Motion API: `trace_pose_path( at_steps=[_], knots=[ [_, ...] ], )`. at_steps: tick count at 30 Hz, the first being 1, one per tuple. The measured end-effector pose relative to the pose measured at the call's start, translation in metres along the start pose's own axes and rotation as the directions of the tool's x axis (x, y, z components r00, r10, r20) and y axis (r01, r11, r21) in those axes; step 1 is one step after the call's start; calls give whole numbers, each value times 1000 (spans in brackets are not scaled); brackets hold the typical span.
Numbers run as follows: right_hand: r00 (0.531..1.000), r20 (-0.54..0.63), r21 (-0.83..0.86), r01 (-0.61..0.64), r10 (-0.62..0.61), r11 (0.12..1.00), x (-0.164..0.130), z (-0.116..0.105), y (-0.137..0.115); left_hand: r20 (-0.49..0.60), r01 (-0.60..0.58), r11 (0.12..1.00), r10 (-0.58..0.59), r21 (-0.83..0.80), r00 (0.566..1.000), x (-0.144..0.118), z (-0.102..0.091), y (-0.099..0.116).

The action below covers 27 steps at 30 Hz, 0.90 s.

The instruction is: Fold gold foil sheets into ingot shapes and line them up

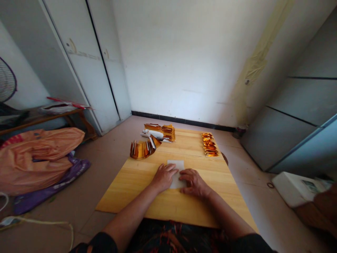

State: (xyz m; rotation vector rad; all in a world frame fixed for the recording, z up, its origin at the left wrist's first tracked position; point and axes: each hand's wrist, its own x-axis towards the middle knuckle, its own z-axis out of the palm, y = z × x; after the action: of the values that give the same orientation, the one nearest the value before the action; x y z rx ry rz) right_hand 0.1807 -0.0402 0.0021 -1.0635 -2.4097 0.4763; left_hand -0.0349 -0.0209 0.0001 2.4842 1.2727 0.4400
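Observation:
A small white sheet of paper lies on the wooden table in front of me. Across its left side rests my left hand, open, with the fingers lying flat on the sheet. My right hand is at the sheet's right edge, fingers apart and slightly curled, with nothing visible held in it. Beyond my hands, at the back left, stand folded gold foil papers and a stack of similar gold sheets beside a white packet. A row of shiny folded gold pieces lies at the back right.
Left of the table, a peach-coloured bag and a purple bag lie on the floor near a low wooden bench. Grey cabinets stand at the left. A white box sits at the right.

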Motion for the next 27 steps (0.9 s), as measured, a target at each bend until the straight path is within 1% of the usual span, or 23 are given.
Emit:
trace_pose_path(
  at_steps=[4,8,11,14,16,17,19,21,25,27],
  knots=[
    [1000,-24,-38,-12,11,999,-10,3,-4,-17,22,998,-23,-55,1000,2,-1,-3],
    [998,-60,-64,-29,25,998,-5,6,-6,-9,18,992,-20,-127,1000,2,-3,-6],
    [995,-92,-47,-45,40,998,2,4,-9,-17,-14,983,11,-183,1000,0,-6,-9],
    [991,-105,81,-71,80,994,9,2,-10,5,-64,971,67,-229,998,-2,-9,-11],
    [980,-119,233,-131,162,964,13,1,-10,6,-79,965,83,-249,997,-2,-10,-13],
    [969,-117,317,-170,216,933,15,1,-10,-4,-79,962,81,-262,997,-1,-11,-14],
    [949,-91,465,-228,303,855,17,0,-11,-41,-62,952,52,-301,998,0,-12,-15],
    [944,-65,562,-233,323,794,17,-2,-14,-73,-32,940,7,-339,997,1,-14,-14],
    [952,-68,647,-186,299,739,13,-2,-15,-109,30,939,-71,-343,992,2,-14,-12],
    [938,-103,672,-179,330,718,14,3,-11,-106,69,940,-110,-333,988,4,-13,-11]
  ],
)
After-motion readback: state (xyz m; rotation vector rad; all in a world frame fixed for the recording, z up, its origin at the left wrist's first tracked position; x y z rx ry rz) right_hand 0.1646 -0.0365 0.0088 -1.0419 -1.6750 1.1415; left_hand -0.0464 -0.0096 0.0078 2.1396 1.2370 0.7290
